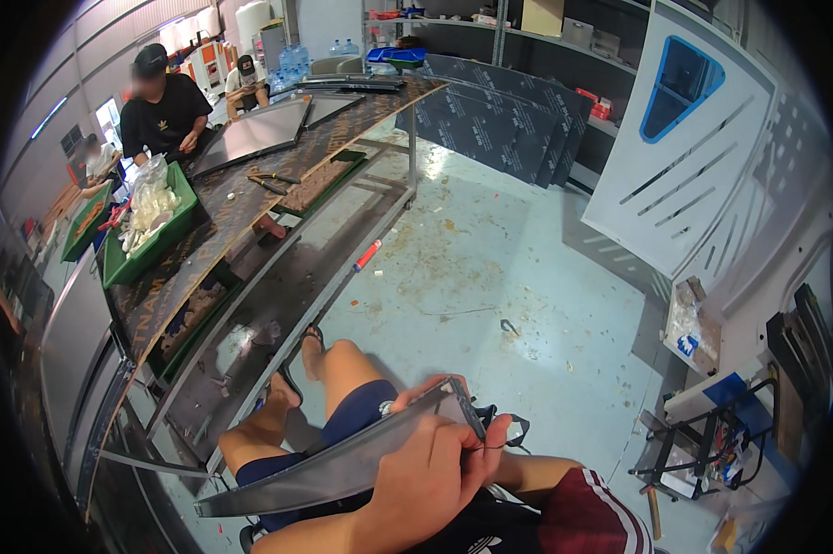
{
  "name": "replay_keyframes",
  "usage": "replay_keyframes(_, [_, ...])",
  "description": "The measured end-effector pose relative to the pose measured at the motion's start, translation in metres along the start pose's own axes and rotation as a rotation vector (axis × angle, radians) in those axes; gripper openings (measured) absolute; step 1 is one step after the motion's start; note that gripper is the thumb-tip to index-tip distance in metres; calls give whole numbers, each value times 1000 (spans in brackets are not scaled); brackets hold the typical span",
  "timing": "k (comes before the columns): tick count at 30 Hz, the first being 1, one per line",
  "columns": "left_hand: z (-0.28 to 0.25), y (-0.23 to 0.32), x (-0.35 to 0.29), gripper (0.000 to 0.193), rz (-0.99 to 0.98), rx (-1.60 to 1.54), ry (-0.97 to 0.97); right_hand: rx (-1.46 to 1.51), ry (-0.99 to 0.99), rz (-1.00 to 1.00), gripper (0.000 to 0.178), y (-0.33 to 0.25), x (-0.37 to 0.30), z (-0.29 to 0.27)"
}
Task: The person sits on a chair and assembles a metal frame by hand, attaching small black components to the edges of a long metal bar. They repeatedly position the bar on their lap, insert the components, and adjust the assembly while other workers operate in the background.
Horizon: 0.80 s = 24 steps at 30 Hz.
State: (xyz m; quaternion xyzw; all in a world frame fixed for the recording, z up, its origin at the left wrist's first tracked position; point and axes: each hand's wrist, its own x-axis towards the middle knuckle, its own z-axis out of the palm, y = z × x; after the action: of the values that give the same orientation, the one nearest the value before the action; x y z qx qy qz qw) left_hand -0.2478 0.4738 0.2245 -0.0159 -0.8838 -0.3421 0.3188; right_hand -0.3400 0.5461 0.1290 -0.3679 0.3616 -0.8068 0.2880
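**Framed panel (342, 471) over the lap**

It slants, near, across blue shorts (356, 406). The left hand (416, 475) pinches its right end; the right hand (407, 398), mostly hidden behind it, has a grip I cannot tell.

1. Panel (319, 473): plain grey, with darker edging.
2. Table (181, 297): dark top patterned with tan lettering.
3. Bin (170, 237) at the table's left edge: solid green; bags (156, 196) inside, milky white.
4. Sheet (255, 134) toward the table's far end: silvery, bordered black.
5. Pliers (267, 183) near the table's right edge: dark, handles perhaps yellowish; too small to be sure.
6. Floor (499, 254): pale blue-green, blotched brown.
7. Tube (368, 255): mostly red.
8. Door (698, 123): white, dark diagonal stripes, blue-rimmed window (682, 85).
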Motion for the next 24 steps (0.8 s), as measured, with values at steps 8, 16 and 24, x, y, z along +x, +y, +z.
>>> replay_keyframes(8, [-24,-38,-33,26,-5,-10,-32,1,103,19,107,2,3,1])
replay_keyframes(16, [-80,-61,-83,13,-389,-519,318,1,201,102,110,2,2,0])
replay_keyframes(24, [-149,-110,-155,8,-651,-247,755,195,260,76,101,8,13,-9])
